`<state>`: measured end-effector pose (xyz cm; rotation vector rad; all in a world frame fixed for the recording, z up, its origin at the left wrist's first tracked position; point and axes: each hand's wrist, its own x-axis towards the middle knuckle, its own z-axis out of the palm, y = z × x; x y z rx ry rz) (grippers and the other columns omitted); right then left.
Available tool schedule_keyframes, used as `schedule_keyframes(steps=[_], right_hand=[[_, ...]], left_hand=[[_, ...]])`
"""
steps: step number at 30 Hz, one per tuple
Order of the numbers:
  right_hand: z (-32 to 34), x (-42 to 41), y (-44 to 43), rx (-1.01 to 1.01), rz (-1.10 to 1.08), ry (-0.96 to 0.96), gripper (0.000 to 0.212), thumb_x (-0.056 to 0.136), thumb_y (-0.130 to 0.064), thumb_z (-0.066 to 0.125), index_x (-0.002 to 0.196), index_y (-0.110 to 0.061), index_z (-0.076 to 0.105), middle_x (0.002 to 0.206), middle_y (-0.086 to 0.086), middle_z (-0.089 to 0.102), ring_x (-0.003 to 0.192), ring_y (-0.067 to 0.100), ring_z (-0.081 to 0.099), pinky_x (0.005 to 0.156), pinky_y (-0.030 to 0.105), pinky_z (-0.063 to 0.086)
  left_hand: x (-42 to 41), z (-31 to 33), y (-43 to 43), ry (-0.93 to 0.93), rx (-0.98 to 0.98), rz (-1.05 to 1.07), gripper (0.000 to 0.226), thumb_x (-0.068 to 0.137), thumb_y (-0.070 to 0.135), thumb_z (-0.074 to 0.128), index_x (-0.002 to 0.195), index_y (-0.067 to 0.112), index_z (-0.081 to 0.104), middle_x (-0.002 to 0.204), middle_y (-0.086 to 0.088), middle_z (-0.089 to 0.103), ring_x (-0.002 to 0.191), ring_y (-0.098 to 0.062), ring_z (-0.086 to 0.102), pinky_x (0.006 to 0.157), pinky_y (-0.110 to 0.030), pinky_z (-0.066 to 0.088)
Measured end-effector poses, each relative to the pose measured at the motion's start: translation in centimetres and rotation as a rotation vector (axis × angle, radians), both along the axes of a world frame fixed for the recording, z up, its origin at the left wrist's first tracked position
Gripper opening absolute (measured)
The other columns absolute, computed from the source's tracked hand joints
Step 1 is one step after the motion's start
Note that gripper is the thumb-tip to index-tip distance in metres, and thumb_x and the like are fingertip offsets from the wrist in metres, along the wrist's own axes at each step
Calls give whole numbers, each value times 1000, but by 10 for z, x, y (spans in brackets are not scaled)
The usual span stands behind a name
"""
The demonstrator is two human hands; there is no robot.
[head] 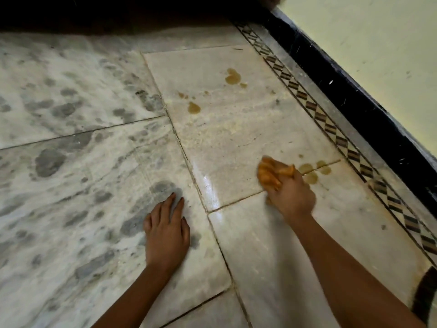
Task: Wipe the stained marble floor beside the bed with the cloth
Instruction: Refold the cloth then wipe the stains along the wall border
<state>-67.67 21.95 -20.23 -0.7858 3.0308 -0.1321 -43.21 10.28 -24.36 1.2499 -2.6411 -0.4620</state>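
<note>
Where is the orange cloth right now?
The cloth is bunched in the right hand, pressed on the pale floor tile right of centre, just left of brown stains.

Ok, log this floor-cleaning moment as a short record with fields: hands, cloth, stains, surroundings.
right hand: gripping the bunched orange cloth, pressed to the floor
left hand: flat on the grey-mottled marble, palm down, holding nothing
near stains: brown patches just right of the cloth, across a tile joint
far stains: brown drops higher on the same pale tile, plus one blob nearer
border: patterned strip along the dark skirting
wet sheen: left of the cloth
</note>
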Motion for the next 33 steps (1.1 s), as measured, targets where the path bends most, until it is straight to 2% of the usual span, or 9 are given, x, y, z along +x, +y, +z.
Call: schedule_keyframes(steps=[2,5,8,11,17,21,24,28,33], right_hand=[[4,16,-53,-4,-16,-78,45,85,-47,52,119,-17,55,129,14,42,105,37,54,82,38,46],[-3,85,-62,-91,259,-153,50,83,-43,54,128,-22,50,135,9,38,107,32,51,81,37,46],[-7,110,12,-155,449,-203,47,74,-50,50,119,-40,58,128,4,54,86,23,61,61,27,48],[-12,72,73,-93,286,-141,52,68,-55,46,113,-36,64,116,3,61,69,19,60,53,23,44],[-2,-9,-34,-47,-42,-86,42,82,-53,49,111,-26,61,123,9,53,97,35,60,79,38,48],[-10,78,-62,-81,220,-158,40,80,-44,55,119,-31,57,137,4,38,104,28,53,80,36,47],[-11,118,7,-141,349,-220,48,71,-54,53,118,-44,57,130,0,51,87,21,59,63,32,52],[-11,62,82,-72,55,-124,48,70,-55,57,114,-36,64,127,1,55,80,26,63,64,31,50],[-3,-1,20,-106,-196,-98,45,81,-56,56,116,-28,60,129,7,46,98,35,58,80,38,46]], left_hand=[[0,0,-1,4,-9,-5,51,86,30,30,125,10,56,133,-12,52,117,-31,44,93,-51,37],[1,2,-6,27,-9,0,51,84,30,32,123,11,57,131,-11,53,116,-30,42,93,-49,37],[-3,2,-12,47,-16,-5,51,83,29,32,122,11,58,130,-10,54,116,-27,39,94,-48,36],[-7,-1,-12,91,4,17,50,83,27,33,123,11,57,131,-11,53,119,-27,36,96,-50,33],[-8,-1,-9,113,34,39,50,83,26,32,124,10,57,131,-12,52,122,-30,34,99,-52,31],[-8,-1,-10,105,51,36,51,83,27,31,124,10,58,131,-12,52,122,-29,35,97,-52,33],[-7,1,-11,91,52,27,51,83,28,31,123,11,59,130,-11,53,120,-30,37,94,-52,35],[-11,3,-10,102,45,-36,49,82,27,34,118,10,63,127,-11,56,117,-30,37,93,-52,36],[-24,8,-3,67,57,-137,50,82,27,33,117,9,63,125,-13,58,116,-31,38,92,-52,37]])
